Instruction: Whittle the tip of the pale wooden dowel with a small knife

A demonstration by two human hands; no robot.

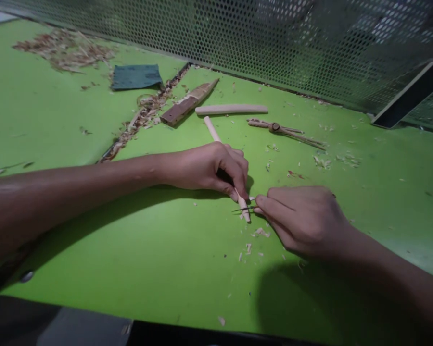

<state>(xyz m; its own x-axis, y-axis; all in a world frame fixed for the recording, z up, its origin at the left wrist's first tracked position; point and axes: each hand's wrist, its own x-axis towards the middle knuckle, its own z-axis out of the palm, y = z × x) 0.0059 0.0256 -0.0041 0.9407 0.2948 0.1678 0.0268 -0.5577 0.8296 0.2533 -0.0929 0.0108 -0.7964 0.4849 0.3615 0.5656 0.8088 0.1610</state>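
My left hand [223, 168] is closed around a slim pale wooden stick [211, 129], which slants across the green table. Its near end, past my fingertips, is carved to a narrower neck and tip. In a closed grip, my right hand [303, 216] holds a small knife [242, 209] whose thin dark blade lies across the carved end; the handle is hidden in my fingers. Fine shavings [260, 232] are scattered just below the tip. Beyond my left hand lie a second smooth pale stick [233, 110] and a pair of wooden dividers or tongs-like tool [283, 130].
A knife-shaped wooden piece [189, 102] lies by the table's seam, which is full of shavings. Farther left are dark green sandpaper [136, 77] and a heap of shavings [67, 49]. A perforated metal screen [238, 38] with a bracket [407, 98] borders the green table [147, 269].
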